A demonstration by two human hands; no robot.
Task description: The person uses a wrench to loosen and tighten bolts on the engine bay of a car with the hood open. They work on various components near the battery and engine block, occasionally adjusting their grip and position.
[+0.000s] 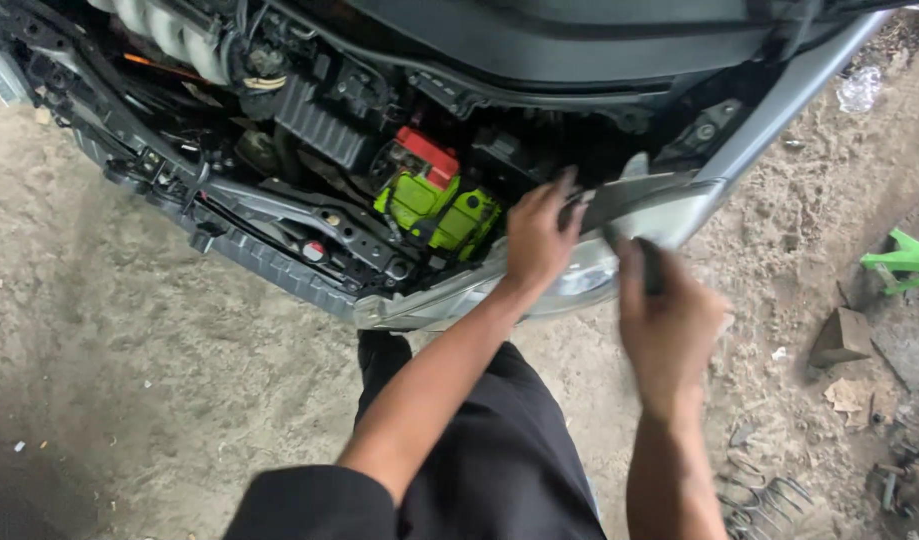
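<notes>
Car front: I see the open engine bay of a silver car [279,262] filling the top of my view, bumper off, black crossmember bare
Ground: sandy grey dirt floor [129,380] all around, my dark trousers below
Headlight: the clear curved headlight lens [579,282] sits at the car's corner, just under both my hands
Battery: a bright green box-shaped battery with a red terminal cap [434,205] sits left of my left hand, near but apart
Fender panel: a thin grey metal panel edge [639,195] runs from the left hand towards the silver pillar
Left hand: my left hand [539,235] lies with fingers curled over the panel's end, above the headlight
Right hand: my right hand [669,320] is blurred, closed round a dark slim tool [651,265] pointing up at the panel
Clutter: a green metal stand [904,262], coil springs [764,495] and scrap pieces lie on the dirt to the right
</notes>
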